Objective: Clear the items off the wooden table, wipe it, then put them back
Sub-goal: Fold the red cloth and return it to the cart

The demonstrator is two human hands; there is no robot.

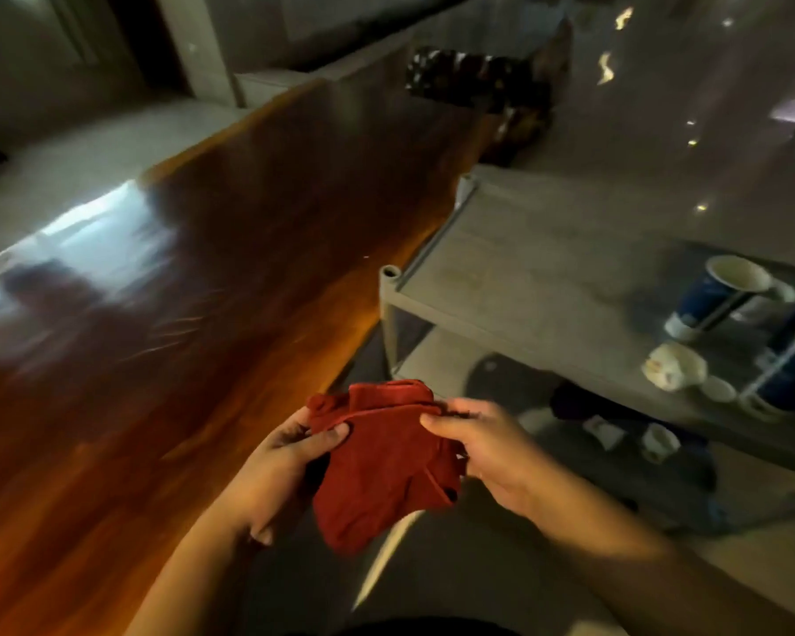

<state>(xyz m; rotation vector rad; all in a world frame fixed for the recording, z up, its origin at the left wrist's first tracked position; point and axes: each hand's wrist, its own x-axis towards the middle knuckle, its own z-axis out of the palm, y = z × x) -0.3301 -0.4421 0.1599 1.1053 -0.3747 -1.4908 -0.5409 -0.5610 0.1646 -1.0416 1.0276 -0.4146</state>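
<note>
Lower centre of frame: red cloth (386, 461), bunched, gripped by left hand (276, 470) and right hand (487, 452), thumbs pressed onto its upper edge, fingers closed beneath. Left half: wooden table (230, 277), glossy, blurred. Right: grey shelf unit (524, 273) bearing blue-and-white cups (721, 291) at right edge.

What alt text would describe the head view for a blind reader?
Two hands, left hand and right hand, hold a crumpled red cloth beside a glossy wooden table. Blue mugs stand on a grey shelf to the right.
</note>
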